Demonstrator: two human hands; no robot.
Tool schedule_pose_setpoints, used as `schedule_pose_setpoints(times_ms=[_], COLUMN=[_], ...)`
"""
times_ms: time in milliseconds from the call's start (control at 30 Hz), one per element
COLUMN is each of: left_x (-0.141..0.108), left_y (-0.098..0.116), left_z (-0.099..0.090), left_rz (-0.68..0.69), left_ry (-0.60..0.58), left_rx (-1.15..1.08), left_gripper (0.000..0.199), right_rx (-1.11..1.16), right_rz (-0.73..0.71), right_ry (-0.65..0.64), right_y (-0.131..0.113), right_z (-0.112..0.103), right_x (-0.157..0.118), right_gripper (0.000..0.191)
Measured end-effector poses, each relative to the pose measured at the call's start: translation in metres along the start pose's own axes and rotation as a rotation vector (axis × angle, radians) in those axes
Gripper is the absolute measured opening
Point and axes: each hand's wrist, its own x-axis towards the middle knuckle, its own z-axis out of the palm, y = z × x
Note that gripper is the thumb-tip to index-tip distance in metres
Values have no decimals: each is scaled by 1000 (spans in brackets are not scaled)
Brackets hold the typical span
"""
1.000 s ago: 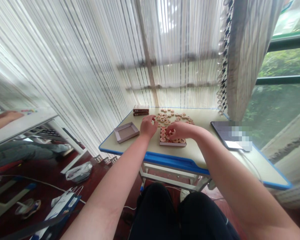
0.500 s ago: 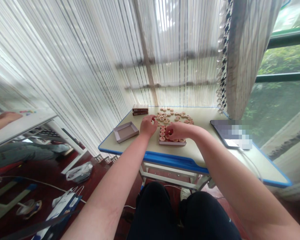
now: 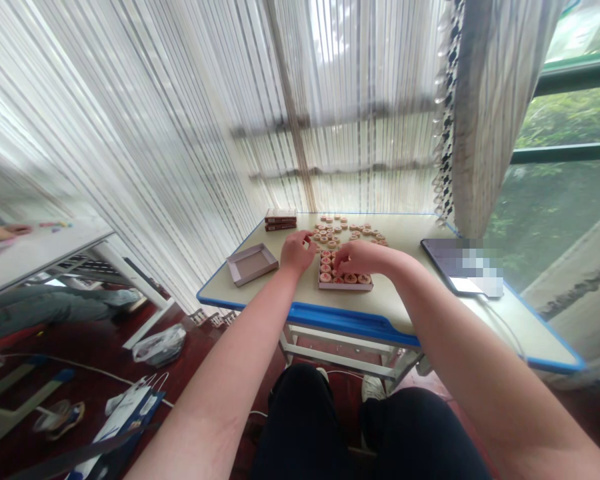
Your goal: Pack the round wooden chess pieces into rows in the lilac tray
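Observation:
Round wooden pieces with red marks fill much of a shallow box [image 3: 347, 287] near the table's front edge. My right hand [image 3: 356, 258] is over the box, its fingers bent down among the pieces and covering part of them; whether it grips one is hidden. Just left of the box, my left hand [image 3: 299, 251] hovers with its fingers apart and nothing seen in them. Loose round pieces [image 3: 325, 235] lie scattered behind both hands.
An open box lid [image 3: 253, 265] lies at the left of the table [image 3: 280, 303]. Behind it are stacked small boxes [image 3: 281, 219]. A tablet [image 3: 453, 267] with a cable lies at the right. Another person's hand [image 3: 5, 233] is at a table far left.
My right hand has shifted slightly within the box, and its fingers point lower. My left hand has hardly moved. The other person's hand at far left has moved left.

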Motion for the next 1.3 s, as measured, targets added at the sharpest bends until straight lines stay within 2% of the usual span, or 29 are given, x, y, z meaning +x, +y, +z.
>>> schedule_pose_setpoints(times_ms=[100, 233, 333, 433, 500, 633, 933, 1033, 1100, 1167, 1233, 1300], left_x=[1, 2, 1, -2, -4, -7, -11, -10, -9, -8, -6, -5], left_y=[-2, -2, 1, 4, 6, 8, 7, 6, 6, 6, 6, 5], left_z=[2, 3, 1, -3, -6, -11, -13, -11, -10, -9, -8, -6], left_rz=[-13, -47, -57, -64, -73, -94, -81, -65, -57, -57, -65, -70], left_ry=[-14, -47, -64, -81, -98, -117, -139, -162, -186, -212, -218, -203], left_rx=[-5, 3, 7, 5, 1, -1, -15, -22, -26, -28, -29, -32], left_gripper=[21, 22, 23, 24, 24, 24, 23, 25, 26, 26, 27, 27], right_rx=[48, 4, -17, -39, -37, -18, 28, 45, 101, 160, 149, 93], right_rz=[80, 266, 386, 440, 399, 335, 393, 406, 342, 181, 48, 5], right_ry=[101, 291, 313, 310, 345, 325, 326, 448, 579, 635, 610, 550], right_y=[9, 34, 50, 56, 57, 58, 67, 58, 46, 29, 14, 1], right_z=[-8, -19, -17, -1, 13, 30, 31, 27, 26, 26, 29, 34], right_x=[1, -2, -15, -30, -35, -34, -35, -36, -34, -31, -27, -23], right_gripper=[23, 25, 26, 26, 29, 26, 24, 22, 27, 31, 21, 16])
